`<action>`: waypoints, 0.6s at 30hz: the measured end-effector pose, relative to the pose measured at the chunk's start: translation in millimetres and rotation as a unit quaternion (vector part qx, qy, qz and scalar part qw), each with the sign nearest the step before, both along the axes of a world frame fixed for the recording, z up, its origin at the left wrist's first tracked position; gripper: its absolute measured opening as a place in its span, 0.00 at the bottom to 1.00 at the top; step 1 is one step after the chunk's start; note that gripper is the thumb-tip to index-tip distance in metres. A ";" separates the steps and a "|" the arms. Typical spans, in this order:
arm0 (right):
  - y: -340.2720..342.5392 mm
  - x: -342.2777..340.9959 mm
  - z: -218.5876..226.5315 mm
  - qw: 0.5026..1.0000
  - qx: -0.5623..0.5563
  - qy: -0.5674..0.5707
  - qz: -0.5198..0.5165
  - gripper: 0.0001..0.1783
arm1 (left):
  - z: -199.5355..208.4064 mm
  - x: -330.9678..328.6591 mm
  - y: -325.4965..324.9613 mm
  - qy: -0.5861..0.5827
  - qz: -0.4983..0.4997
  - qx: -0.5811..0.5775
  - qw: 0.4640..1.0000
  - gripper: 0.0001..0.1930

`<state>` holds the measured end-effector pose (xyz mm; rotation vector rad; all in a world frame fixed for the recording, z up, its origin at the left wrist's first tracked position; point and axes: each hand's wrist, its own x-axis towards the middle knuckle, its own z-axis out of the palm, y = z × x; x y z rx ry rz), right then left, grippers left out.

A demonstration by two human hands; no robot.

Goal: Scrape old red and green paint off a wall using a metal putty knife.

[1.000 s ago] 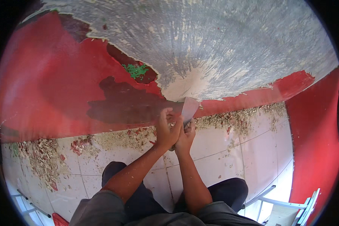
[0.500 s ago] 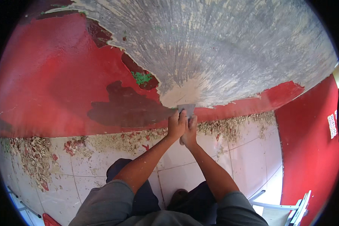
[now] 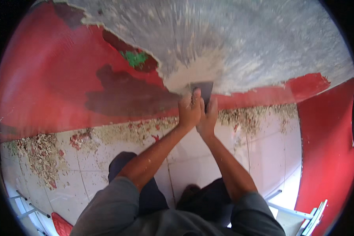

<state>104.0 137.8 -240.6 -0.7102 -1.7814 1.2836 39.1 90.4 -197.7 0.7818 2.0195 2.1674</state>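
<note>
My left hand (image 3: 190,111) and my right hand (image 3: 207,117) are closed together around a flat metal scraper (image 3: 203,91). Its handle is hidden by my fingers. The broad blade points away from me, against the wall where bare plaster (image 3: 200,69) meets the remaining red paint (image 3: 51,86). Grey-white scraped plaster spreads above and to the right of the blade. Left of it lies a darker red patch (image 3: 128,96), and farther up a small green patch (image 3: 134,58) shows within the paint's ragged edge. A narrow red strip (image 3: 259,95) runs along the wall's foot on the right.
Paint flakes (image 3: 41,157) lie heaped along the wall's base on the pale tiled floor (image 3: 192,169). A red side wall (image 3: 326,145) rises at the right. Part of a metal-framed object (image 3: 312,218) stands at lower right, and a red item (image 3: 61,225) at lower left.
Both hands and the scraper have moved farther up the picture, toward the wall, and slightly right. The whole view has shifted a little, and the blade looks more tilted.
</note>
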 end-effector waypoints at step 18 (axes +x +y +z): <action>-14.7 4.1 -10.5 0.999 -0.008 0.031 -0.017 0.07 | -42.3 6.9 5.9 -0.043 -0.045 -0.002 0.998 0.21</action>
